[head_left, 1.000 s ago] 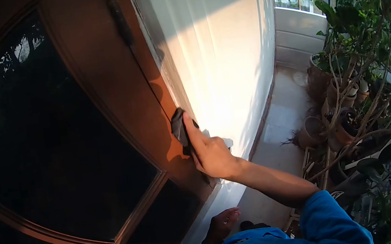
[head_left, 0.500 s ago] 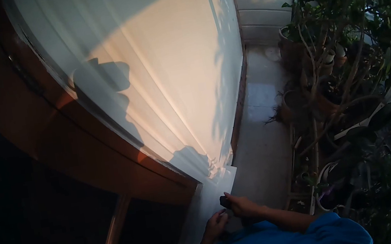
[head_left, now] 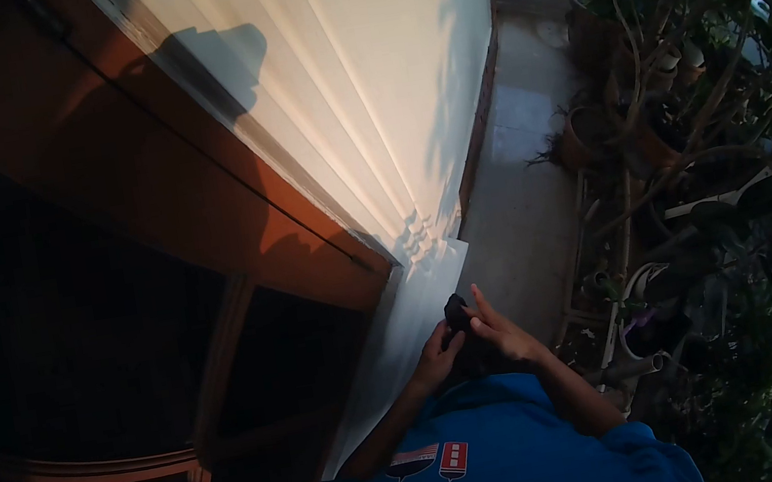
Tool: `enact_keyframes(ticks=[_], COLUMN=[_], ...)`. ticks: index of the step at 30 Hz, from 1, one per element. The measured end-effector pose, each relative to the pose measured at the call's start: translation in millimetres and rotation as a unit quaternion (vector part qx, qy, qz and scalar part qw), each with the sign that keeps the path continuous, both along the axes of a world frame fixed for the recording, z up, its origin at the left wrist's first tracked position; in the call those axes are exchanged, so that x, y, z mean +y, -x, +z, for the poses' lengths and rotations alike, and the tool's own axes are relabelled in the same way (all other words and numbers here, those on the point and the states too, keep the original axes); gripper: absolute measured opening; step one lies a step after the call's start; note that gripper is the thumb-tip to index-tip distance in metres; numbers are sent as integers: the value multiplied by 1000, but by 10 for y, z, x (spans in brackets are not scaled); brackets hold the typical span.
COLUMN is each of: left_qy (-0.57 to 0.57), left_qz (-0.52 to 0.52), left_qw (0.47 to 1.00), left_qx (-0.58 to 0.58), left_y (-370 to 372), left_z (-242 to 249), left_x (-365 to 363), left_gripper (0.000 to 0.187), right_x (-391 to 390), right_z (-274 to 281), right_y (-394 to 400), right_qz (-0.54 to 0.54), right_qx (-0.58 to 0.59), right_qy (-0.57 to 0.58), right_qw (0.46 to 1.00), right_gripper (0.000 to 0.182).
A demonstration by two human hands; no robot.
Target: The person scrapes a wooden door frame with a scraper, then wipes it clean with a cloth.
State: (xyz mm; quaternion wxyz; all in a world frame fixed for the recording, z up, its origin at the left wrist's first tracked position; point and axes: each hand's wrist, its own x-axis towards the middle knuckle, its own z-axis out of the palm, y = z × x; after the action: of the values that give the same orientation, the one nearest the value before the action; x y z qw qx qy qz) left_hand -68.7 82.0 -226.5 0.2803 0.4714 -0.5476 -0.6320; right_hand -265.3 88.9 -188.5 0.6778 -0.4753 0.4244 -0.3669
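Both my hands meet close to my chest over a small dark cloth. My right hand grips the cloth from the right, one finger sticking up. From the left, my left hand touches the same cloth with its fingers. They hover beside the white base of the wall trim, just right of the brown wooden door with dark glass panes.
A white ribbed wall runs along the narrow tiled balcony floor. Potted plants on a rack crowd the right side. My blue shirt fills the bottom of the view.
My right hand left the door frame, where it pressed the cloth, and dropped to my chest. My left hand rose to meet it. The view tilted downward.
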Motion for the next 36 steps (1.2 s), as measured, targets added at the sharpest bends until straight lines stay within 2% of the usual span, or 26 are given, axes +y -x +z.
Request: enact_keyframes(ticks=[4,5,7,8,11,14,17,18,20,21,23,25,30,33,34,36], left_qy=[-53,-101,-192,-220,-214,-236,-263,-216,-194,-189,-224,-205,-170,-185,-186,-192], left_qz=[-38,-34,-2,6,21,39,8,11,1,-13,6,21,43,-7,-19,-58], left_qw=[998,994,976,969,973,963,951,967,977,979,972,978,981,973,972,964], left_qx=[3,6,101,114,86,126,163,132,91,71,73,44,-87,-134,-143,-175], left_y=[-206,-262,-309,-286,-268,-94,-111,-91,-131,-122,-37,-26,-68,-52,-20,35], left_z=[-151,-288,-512,-351,-614,-309,-508,-563,-602,-577,-376,-402,-568,-612,-605,-639], left_x=[53,65,118,131,198,213,209,218,222,242,253,274,357,367,374,349], left_gripper=[31,32,32,32,30,32,35,34,30,28,22,20,28,40,38,32], right_x=[350,464,723,845,1211,1557,1817,1894,1997,2104,2307,2401,3222,3806,3949,4193], right_z=[-21,-28,-257,-339,-469,-652,-840,-973,-1259,-1392,-1801,-1745,-2727,-3114,-3187,-3293], right_y=[47,41,28,35,-10,14,21,39,86,157,237,343,412,243,174,46], right_qz=[-24,-32,-76,-86,-156,-192,-240,-240,-252,-264,-296,-312,-386,-366,-356,-336], right_qx=[63,71,61,54,49,58,77,129,153,166,234,316,352,364,330,315], right_qy=[-95,-120,-127,-135,-177,-206,-240,-225,-234,-246,-188,-195,-361,-464,-517,-550], right_qw=[993,990,987,986,971,958,938,935,927,918,907,874,773,720,705,696], right_gripper=[81,81,79,79,71,63,59,53,50,49,45,44,38,38,32,34])
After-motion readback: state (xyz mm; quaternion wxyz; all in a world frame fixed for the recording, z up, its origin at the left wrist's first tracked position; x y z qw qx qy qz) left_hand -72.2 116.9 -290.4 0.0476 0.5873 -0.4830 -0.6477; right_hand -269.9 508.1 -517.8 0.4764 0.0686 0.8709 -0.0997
